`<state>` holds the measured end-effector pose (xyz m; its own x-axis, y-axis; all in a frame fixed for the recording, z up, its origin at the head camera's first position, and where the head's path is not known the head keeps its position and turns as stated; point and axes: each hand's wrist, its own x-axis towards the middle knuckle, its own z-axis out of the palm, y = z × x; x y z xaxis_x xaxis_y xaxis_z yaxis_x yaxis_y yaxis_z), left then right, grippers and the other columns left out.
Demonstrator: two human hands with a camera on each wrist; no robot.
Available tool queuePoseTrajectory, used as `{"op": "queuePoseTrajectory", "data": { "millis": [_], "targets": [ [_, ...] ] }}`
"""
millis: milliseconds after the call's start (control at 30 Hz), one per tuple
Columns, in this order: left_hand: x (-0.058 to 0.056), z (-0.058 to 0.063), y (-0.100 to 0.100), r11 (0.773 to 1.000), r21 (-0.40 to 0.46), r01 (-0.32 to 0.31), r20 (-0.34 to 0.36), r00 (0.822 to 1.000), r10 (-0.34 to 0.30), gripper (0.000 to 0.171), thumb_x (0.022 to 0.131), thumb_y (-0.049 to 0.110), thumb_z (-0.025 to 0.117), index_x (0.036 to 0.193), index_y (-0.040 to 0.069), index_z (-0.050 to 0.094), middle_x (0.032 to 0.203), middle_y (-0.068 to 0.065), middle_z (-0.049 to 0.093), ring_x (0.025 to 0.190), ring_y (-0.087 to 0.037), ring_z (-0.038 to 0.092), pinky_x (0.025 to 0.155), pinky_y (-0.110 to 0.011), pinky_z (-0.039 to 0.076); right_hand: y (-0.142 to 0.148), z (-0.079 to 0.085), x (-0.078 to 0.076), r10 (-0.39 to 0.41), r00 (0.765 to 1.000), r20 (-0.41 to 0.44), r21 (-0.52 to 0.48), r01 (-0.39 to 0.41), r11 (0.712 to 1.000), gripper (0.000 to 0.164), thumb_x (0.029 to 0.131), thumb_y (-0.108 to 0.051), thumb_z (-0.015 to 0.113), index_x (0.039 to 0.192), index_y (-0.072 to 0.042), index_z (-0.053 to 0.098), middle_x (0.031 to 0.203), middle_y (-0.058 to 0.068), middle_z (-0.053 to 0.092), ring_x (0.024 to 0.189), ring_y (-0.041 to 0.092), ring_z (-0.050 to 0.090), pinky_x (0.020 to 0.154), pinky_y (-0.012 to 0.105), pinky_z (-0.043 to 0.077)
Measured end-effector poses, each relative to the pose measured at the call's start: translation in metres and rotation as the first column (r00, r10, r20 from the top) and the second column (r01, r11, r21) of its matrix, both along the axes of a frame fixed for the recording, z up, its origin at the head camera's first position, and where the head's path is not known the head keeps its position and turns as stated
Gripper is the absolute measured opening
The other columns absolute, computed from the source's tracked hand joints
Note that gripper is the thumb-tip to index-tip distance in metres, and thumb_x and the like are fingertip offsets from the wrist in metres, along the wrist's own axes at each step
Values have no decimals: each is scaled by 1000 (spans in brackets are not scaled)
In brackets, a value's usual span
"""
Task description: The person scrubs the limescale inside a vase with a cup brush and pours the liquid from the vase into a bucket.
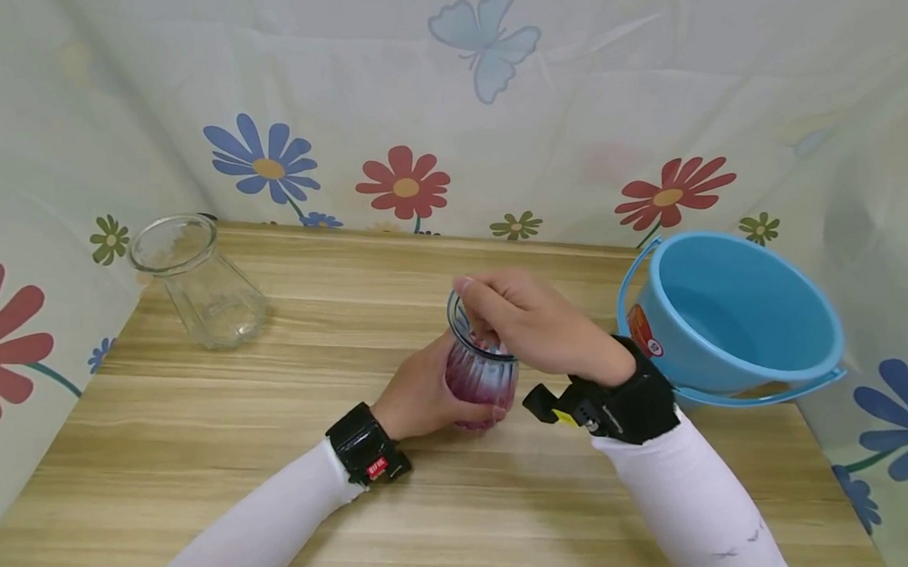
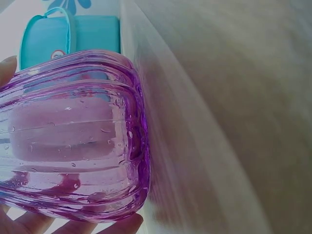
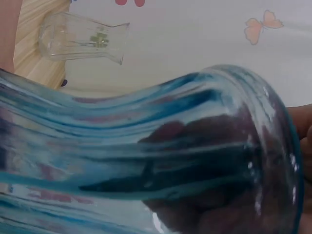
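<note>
The fingers of the right hand [image 1: 526,318] bend into the mouth of a ribbed, violet-and-blue glass vase [image 1: 476,387]; their tips appear only as dark, blurred shapes through the glass in the right wrist view, so whether they pinch anything cannot be told. Below them, the left hand [image 1: 419,393] grips the vase's body, its thumb and fingers curled round opposite sides, partly hidden by the glass; droplets mark the violet wall. Whether the base touches the wooden table [image 1: 315,388] is unclear. Behind the fingers, each wrist bears a black band [image 1: 358,441]; the white sleeves [image 1: 274,511] are cut off by the lower edge. Right of the right fingers stands a blue bucket [image 1: 700,354], its lower left side masked by the band. Well left of the left fingers, a clear vase [image 1: 218,304] stands upright. Beyond the fingers hangs a flowered curtain [image 1: 327,79].
</note>
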<state>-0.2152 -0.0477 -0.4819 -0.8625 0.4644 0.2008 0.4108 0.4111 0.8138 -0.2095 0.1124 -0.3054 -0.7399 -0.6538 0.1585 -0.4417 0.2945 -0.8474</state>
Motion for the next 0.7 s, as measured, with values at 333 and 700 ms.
{"op": "queuePoseTrajectory", "data": {
  "millis": [333, 700],
  "targets": [
    [-1, 2, 0, 1000, -9, -8, -6, 1000, 8, 93, 62, 66, 80, 136, 38, 32, 117, 16, 54, 97, -2, 55, 79, -30, 55, -1, 5, 4, -40, 998, 48, -107, 45, 993, 50, 106, -28, 35, 64, -1, 40, 60, 7, 31, 55, 27, 34, 53, 31, 30],
    [1, -1, 1, 998, -44, -44, -11, 999, 44, 101, 58, 70, 79, 140, 36, 31, 118, 16, 54, 96, -2, 55, 80, -33, 55, 5, 7, 8, -46, 998, -38, -471, 23, 882, 43, 105, -15, 28, 63, -5, 28, 61, 2, 24, 53, 21, 28, 52, 35, 23]
  ]
}}
